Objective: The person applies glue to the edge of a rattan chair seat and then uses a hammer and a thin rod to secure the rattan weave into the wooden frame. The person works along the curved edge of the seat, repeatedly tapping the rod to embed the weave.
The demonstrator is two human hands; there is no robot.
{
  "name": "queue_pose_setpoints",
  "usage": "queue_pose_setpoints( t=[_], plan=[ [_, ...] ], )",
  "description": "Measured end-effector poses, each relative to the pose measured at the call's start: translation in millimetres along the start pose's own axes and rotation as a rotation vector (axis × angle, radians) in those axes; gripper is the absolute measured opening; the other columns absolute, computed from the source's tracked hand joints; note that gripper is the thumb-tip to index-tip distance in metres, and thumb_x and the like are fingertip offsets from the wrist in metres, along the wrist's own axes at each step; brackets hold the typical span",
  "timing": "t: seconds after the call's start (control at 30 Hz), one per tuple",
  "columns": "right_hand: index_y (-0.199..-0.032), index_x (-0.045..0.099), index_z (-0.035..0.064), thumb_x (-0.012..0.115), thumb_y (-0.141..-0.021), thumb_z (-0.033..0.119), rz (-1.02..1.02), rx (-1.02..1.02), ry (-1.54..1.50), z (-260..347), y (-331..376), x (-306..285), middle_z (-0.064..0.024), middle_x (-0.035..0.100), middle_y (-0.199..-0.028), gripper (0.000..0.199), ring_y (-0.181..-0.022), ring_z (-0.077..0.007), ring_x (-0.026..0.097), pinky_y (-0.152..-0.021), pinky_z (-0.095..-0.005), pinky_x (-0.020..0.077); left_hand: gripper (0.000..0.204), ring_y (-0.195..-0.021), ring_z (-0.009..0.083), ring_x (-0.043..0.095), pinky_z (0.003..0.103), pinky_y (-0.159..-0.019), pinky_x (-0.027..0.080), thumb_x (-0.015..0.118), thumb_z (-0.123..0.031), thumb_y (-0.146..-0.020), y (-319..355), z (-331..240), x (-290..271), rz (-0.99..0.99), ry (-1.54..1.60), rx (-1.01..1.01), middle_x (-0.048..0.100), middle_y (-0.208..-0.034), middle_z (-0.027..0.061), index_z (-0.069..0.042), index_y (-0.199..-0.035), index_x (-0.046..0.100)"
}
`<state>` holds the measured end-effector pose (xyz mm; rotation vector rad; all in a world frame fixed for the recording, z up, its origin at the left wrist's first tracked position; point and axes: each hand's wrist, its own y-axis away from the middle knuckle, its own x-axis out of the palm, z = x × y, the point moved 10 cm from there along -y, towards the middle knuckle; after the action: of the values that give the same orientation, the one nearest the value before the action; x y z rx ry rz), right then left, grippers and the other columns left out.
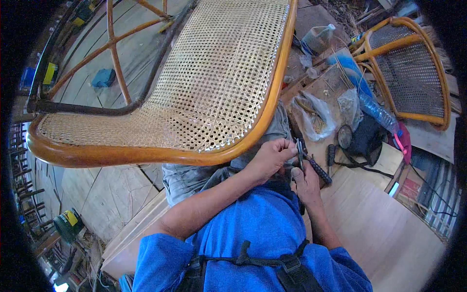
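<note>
Below the cane seat (214,73), 2 hands (287,165) pinch pliers (311,165).

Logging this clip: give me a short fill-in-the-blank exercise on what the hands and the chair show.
1. The right hand grips a tool with a dark ____ handle.
2. The left hand pinches the tool's ____ end.
3. The cane chair seat has a ____ frame.

Missing words: ribbed; metal; wooden

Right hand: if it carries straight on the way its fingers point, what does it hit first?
Probably the wooden rim of the cane seat just above. The right hand points up-screen, gripping a dark-handled tool beside the left hand. Depth is unclear.
</note>
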<state>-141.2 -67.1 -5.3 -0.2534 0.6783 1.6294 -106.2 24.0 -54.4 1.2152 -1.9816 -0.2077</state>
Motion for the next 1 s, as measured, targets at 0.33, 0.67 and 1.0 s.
queue_pose_setpoints(
  t=[0.33,0.67,1.0],
  plan=[
    [-0.122,0.044,-0.0033,0.046,-0.089,0.049,0.019,0.031,0.057,-9.2,-4.1,5.7,-0.0229,0.054,-0.109,0.061,-0.106,-0.0343,0.052,-0.092,-0.0401,0.0378,0.013,-0.058,0.0046,0.049,0.021,-0.05,0.042,0.06,-0.02,-0.085,5.1,-7.7,-4.6,-0.045,-0.084,0.031,0.056,-0.073,-0.0033,-0.007,-0.087,0.059],
    [-0.116,0.049,-0.0031,0.046,-0.087,0.053,-0.013,0.041,0.056,-1.3,-3.9,5.7,-0.0221,0.057,-0.101,0.063,-0.098,-0.035,0.055,-0.086,-0.0412,0.0406,0.012,-0.055,0.003,0.046,0.02,-0.048,0.038,0.06,-0.019,-0.085,7.3,-16.4,-6.1,-0.047,-0.122,0.081,0.053,-0.07,-0.0052,-0.007,-0.082,0.059],
    [-0.099,0.055,0.0026,0.051,-0.087,0.051,-0.003,0.145,-0.363,-9.3,-20.9,-19.6,0.0,0.052,-0.07,0.05,-0.06,-0.0098,0.05,-0.054,-0.0237,0.0401,0.012,-0.069,0.0034,0.046,0.021,-0.061,0.04,0.058,-0.016,-0.086,-0.8,-22.2,-3.7,-0.029,-0.246,0.221,0.055,-0.076,-0.0042,-0.004,-0.085,0.058]
  ],
)
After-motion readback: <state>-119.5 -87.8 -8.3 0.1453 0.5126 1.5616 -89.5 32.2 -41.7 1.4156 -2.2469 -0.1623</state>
